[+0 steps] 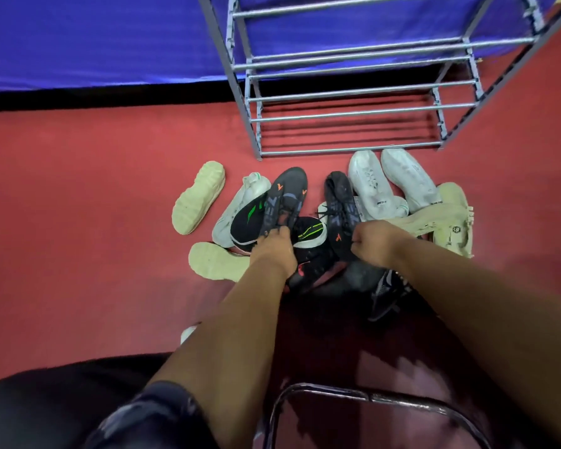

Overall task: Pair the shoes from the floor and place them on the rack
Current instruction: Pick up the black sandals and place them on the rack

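A pile of shoes lies on the red floor in front of a grey metal rack (347, 115) whose shelves hold nothing. My left hand (274, 246) grips the heel end of a dark shoe with orange marks (289, 194), its toe pointing at the rack. My right hand (378, 243) grips the matching dark shoe (340, 205), held parallel to the first. Between and under them lie black shoes with green stripes (250, 218).
Two white sneakers (371, 184) sit side by side by the rack's foot. Cream shoes lie sole-up at the left (198, 197) and a cream boot at the right (444, 218). A blue cloth (94, 40) hangs behind. A chair frame (370, 396) is near me.
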Demonstrator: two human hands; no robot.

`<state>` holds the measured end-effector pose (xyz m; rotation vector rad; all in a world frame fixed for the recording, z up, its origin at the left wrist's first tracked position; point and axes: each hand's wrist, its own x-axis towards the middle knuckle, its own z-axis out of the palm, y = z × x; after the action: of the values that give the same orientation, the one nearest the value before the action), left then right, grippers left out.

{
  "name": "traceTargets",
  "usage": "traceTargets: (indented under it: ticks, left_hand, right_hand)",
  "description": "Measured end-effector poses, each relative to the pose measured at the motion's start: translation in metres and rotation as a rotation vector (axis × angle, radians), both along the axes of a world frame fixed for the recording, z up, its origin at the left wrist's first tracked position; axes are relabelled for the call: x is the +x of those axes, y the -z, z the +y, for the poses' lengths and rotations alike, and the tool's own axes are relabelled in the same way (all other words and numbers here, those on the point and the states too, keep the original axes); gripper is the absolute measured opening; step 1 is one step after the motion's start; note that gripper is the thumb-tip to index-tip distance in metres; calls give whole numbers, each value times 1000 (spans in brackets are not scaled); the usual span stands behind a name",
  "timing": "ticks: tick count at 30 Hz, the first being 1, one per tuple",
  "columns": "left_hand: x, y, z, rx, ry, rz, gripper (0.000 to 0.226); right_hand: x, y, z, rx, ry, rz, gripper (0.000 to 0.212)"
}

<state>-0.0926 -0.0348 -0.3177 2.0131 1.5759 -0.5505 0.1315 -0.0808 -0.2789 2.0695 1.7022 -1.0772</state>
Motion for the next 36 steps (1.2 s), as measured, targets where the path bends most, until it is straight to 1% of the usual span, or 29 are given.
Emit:
traceTargets:
  ticks: [2,4,7,9,11,12,15,17,19,21,23,26,29,34,36]
  left_hand:
    - [2,-3,4,1,-20,10,50]
    - [2,0,11,7,-88,38,51]
    - [10,11,21,82,-160,25,54]
    - [15,22,26,120,-218,4,59]
    - [16,35,28,108,-291,-23,68]
    - [16,43,28,106,-295,-11,74]
    - [10,64,23,181,-222,87,88]
    - [6,73,21,247,-228,117,89]
    - [4,80,24,286,-235,133,86]
    - [4,86,28,293,-217,143,82]
    - [4,90,30,281,-225,129,83]
    - [3,95,33,215,-290,55,91]
    - [1,100,36,185,-313,11,96]
    - [-3,102,42,150,-363,-49,89]
    - [-4,102,43,136,-375,-58,86]
  right_hand:
    - [-11,-4,4,-18,-22,-19,33]
    - [-18,2,11,13,-14,-28,30]
    - [-19,19,21,82,13,-20,27]
    - [-14,30,29,76,-28,-28,30]
    - [-5,39,43,56,-68,-55,38]
    - [1,44,53,60,-73,-65,43]
    - [19,60,84,104,-106,-101,60]
    - [27,70,100,144,-186,-149,71]
    - [34,82,114,171,-302,-208,84]
    - [38,94,125,174,-414,-276,98]
    - [39,104,133,191,-523,-358,105]
    - [39,115,145,199,-631,-449,104]
    - [39,122,154,169,-682,-507,96]
    - [43,128,155,135,-755,-523,95]
    - [47,128,155,147,-769,-531,92]
